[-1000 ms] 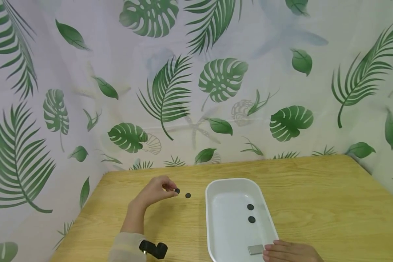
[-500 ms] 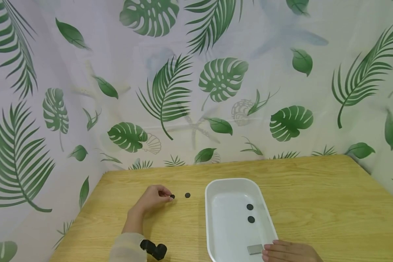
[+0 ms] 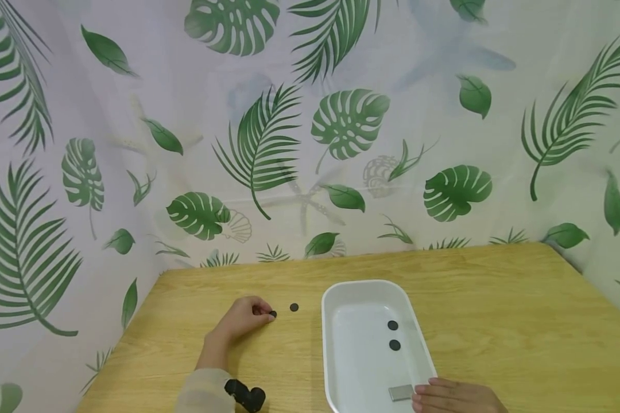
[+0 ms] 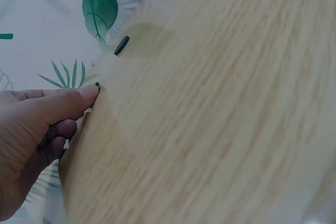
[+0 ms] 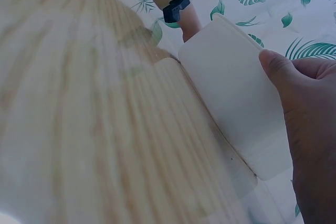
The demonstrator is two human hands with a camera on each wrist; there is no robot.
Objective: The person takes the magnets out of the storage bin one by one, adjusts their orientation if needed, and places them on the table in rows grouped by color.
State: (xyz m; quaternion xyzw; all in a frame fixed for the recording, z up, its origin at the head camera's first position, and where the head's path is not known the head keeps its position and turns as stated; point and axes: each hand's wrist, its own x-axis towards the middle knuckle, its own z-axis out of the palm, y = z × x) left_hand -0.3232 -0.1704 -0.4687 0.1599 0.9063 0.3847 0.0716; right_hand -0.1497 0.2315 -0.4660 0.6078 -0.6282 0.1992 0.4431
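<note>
From afar, I see the left hand's grip (image 3: pixel 244 317) pinch a black disc (image 3: pixel 273 314), likely because it's so small, left of the white tub (image 3: pixel 356 358), which the right hand's grip (image 3: pixel 457 396) holds, maybe against sliding.

Beige left sleeve (image 3: pixel 205 392) with 1 black wrist camera (image 3: pixel 244 394) (blocky, rounded at 1 end)

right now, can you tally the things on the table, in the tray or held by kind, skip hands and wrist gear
Black discs: 4 (2 in the tray, 1 lying on the table, 1 pinched in the left hand)
Grey rectangular piece: 1, in the tray
White tray: 1
Total: 6
</note>
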